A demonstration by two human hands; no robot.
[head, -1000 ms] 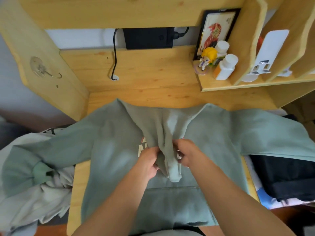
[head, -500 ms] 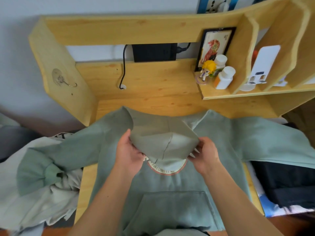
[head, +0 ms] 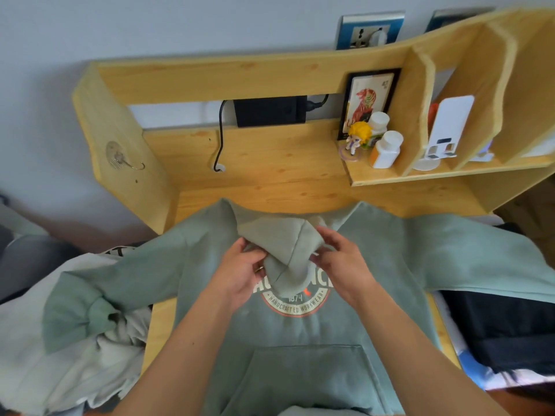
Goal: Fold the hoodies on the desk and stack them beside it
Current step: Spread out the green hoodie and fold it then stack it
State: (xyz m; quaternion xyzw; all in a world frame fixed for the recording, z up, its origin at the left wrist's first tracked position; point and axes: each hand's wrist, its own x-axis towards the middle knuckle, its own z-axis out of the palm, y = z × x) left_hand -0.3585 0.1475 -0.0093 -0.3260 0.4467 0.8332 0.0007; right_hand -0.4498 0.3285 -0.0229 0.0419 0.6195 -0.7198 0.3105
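A green hoodie [head: 300,340] lay front-up across the wooden bench [head: 270,163] at the frame's centre, sleeves spread toward both edges. Its hood [head: 285,247] was bunched over the chest print. The left hand [head: 240,274] and right hand [head: 342,265] each had a grip clenched on the hood's sides.

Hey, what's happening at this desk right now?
A person is folding a green hoodie spread front-up on the wooden desk. Both hands, left hand and right hand, grip the hood, laying it down over the chest print. The sleeves lie unfolded, draped off both sides.
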